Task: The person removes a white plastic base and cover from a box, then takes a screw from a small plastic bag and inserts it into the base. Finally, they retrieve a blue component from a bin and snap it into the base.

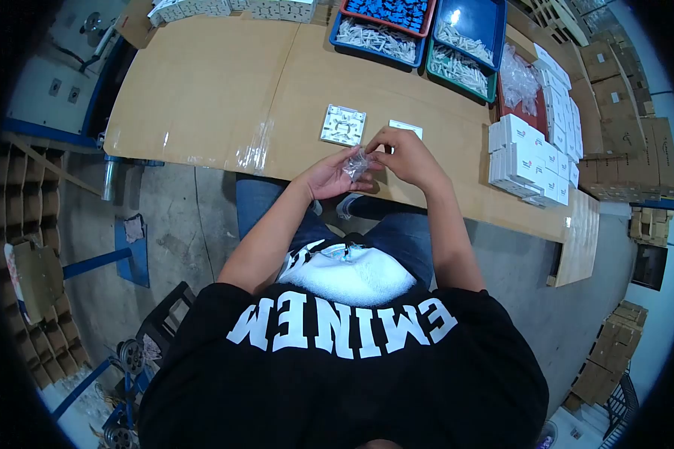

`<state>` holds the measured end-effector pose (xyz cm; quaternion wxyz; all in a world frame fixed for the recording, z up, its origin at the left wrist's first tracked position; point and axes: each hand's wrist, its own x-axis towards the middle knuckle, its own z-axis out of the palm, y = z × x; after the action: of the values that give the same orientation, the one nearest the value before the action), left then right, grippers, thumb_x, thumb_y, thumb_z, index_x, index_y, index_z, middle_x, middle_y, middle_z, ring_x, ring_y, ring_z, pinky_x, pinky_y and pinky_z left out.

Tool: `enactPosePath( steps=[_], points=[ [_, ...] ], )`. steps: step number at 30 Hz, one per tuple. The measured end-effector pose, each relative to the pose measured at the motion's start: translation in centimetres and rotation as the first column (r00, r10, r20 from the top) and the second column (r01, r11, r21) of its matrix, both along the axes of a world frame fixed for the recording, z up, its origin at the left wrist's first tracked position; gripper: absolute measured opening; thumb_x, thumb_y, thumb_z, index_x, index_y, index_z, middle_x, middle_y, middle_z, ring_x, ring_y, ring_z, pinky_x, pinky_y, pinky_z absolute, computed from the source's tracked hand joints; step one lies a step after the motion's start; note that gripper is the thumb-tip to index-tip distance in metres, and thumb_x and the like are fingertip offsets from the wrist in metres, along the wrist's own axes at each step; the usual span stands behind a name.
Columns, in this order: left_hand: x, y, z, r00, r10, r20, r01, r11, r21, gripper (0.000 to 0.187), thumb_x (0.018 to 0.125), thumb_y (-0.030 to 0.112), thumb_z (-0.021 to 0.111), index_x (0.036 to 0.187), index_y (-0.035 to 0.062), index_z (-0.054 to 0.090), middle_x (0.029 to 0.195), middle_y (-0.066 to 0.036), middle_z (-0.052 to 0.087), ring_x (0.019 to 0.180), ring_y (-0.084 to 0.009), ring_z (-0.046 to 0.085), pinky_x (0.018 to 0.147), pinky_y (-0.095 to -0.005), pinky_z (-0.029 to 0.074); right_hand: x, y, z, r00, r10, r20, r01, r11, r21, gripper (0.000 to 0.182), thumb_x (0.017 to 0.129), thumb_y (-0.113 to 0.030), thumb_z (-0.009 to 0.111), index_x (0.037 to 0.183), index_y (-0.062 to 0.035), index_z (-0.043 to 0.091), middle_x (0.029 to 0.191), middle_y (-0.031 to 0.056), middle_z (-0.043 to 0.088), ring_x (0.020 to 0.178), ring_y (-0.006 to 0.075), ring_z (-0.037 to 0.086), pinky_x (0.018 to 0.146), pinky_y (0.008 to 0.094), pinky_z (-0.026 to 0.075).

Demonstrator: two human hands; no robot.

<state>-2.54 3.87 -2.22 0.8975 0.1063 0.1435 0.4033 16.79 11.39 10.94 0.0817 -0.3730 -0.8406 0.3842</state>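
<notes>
A small clear plastic bag [354,166] lies in my left hand [335,173], whose fingers curl around it at the table's near edge. The fingers of my right hand [401,156] are pinched together at the bag's upper right side; what they hold there is too small to make out. Just beyond my hands a square white piece with metallic-looking parts [343,125] lies on the cardboard-covered table [202,82]. Another flat white piece [406,128] shows partly behind my right hand.
Blue tray [337,43], green tray [487,95] and red tray [428,30] hold small white and blue parts at the back. Clear bags [518,78] fill a red tray at right, beside stacked white boxes [528,157]. More white boxes [281,9] line the far edge.
</notes>
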Motion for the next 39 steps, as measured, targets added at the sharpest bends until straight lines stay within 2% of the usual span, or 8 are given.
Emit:
enactPosePath(
  steps=[11, 16, 22, 25, 28, 33, 35, 39],
  points=[
    [0.0, -0.3, -1.3, 0.999, 0.024, 0.035, -0.025, 0.999, 0.039, 0.038, 0.109, 0.036, 0.051, 0.135, 0.0094, 0.057, 0.123, -0.011, 0.068, 0.108, -0.0232, 0.067, 0.107, -0.0492, 0.051, -0.3, -2.1, -2.8, 0.987, -0.063, -0.150, 0.049, 0.994, -0.098, 0.034, 0.100, -0.029, 0.066, 0.105, 0.0035, 0.076, 0.128, 0.0181, 0.063, 0.109, 0.0307, 0.066, 0.096, 0.0369, 0.053],
    [0.4, -0.8, 1.4, 0.987, 0.082, -0.141, -0.080, 0.997, 0.021, 0.036, 0.108, 0.038, 0.054, 0.128, 0.0085, 0.060, 0.113, -0.006, 0.071, 0.109, -0.0216, 0.068, 0.103, -0.0450, 0.053, -0.7, -2.4, -3.6, 0.991, -0.049, -0.126, 0.033, 0.992, -0.121, 0.034, 0.099, -0.028, 0.067, 0.105, 0.0046, 0.075, 0.129, 0.0181, 0.063, 0.111, 0.0315, 0.067, 0.097, 0.0361, 0.053],
    [0.0, -0.1, -1.4, 0.998, -0.016, 0.064, 0.009, 0.994, 0.107, 0.030, 0.109, 0.040, 0.051, 0.122, 0.0139, 0.059, 0.100, 0.000, 0.063, 0.082, -0.0123, 0.055, 0.080, -0.0315, 0.047, -0.3, -1.8, -3.6, 0.980, -0.018, -0.196, -0.012, 0.989, -0.147, 0.026, 0.095, -0.020, 0.071, 0.104, 0.0044, 0.075, 0.126, 0.0174, 0.065, 0.104, 0.0272, 0.070, 0.091, 0.0334, 0.055],
    [0.3, -0.3, -0.4, 1.000, -0.007, 0.018, 0.005, 0.998, 0.063, 0.030, 0.109, 0.044, 0.050, 0.114, 0.0149, 0.059, 0.094, 0.002, 0.058, 0.076, -0.0107, 0.049, 0.074, -0.0293, 0.043, 0.0, -1.4, -3.1, 0.968, -0.081, -0.238, 0.021, 0.969, -0.244, 0.018, 0.097, -0.014, 0.069, 0.101, 0.0032, 0.074, 0.119, 0.0119, 0.069, 0.098, 0.0183, 0.069, 0.088, 0.0308, 0.055],
    [0.3, -0.2, 0.0, 0.999, -0.021, -0.042, 0.023, 0.999, 0.036, 0.047, 0.109, 0.048, 0.048, 0.131, 0.0078, 0.057, 0.102, 0.000, 0.062, 0.074, -0.0097, 0.049, 0.073, -0.0289, 0.044, 0.8, 0.2, -2.6, 0.949, -0.188, -0.251, 0.110, 0.949, -0.296, 0.023, 0.100, -0.019, 0.068, 0.109, 0.0009, 0.074, 0.095, 0.0063, 0.074, 0.086, 0.0119, 0.068, 0.078, 0.0294, 0.056],
    [0.1, 0.4, -0.5, 0.997, -0.054, -0.051, 0.053, 0.999, -0.008, 0.061, 0.108, 0.050, 0.048, 0.146, 0.0008, 0.050, 0.109, -0.004, 0.064, 0.077, -0.0125, 0.050, 0.075, -0.0302, 0.046, 4.6, 8.4, -3.3, 0.923, -0.349, -0.158, 0.337, 0.936, -0.102, 0.026, 0.099, -0.022, 0.068, 0.110, 0.0007, 0.074, 0.091, 0.0072, 0.075, 0.085, 0.0135, 0.068, 0.077, 0.0312, 0.055],
    [0.1, 0.4, -0.5, 0.997, -0.068, -0.025, 0.067, 0.997, -0.043, 0.061, 0.109, 0.050, 0.047, 0.143, 0.0001, 0.051, 0.110, -0.005, 0.064, 0.078, -0.0128, 0.051, 0.077, -0.0304, 0.046, 6.5, 13.0, -5.0, 0.825, -0.473, -0.310, 0.525, 0.844, 0.111, 0.024, 0.094, -0.019, 0.070, 0.107, -0.0005, 0.075, 0.096, 0.0163, 0.076, 0.088, 0.0256, 0.074, 0.081, 0.0375, 0.056],
    [0.2, 0.5, 0.7, 0.997, -0.073, -0.014, 0.072, 0.996, -0.060, 0.062, 0.109, 0.050, 0.046, 0.147, 0.0009, 0.050, 0.112, -0.005, 0.063, 0.080, -0.0127, 0.051, 0.076, -0.0285, 0.046, 10.3, 22.1, -5.3, 0.749, -0.579, -0.321, 0.661, 0.627, 0.412, 0.021, 0.091, -0.010, 0.064, 0.107, -0.0009, 0.074, 0.101, 0.0204, 0.075, 0.096, 0.0384, 0.072, 0.085, 0.0432, 0.056]
  ],
)
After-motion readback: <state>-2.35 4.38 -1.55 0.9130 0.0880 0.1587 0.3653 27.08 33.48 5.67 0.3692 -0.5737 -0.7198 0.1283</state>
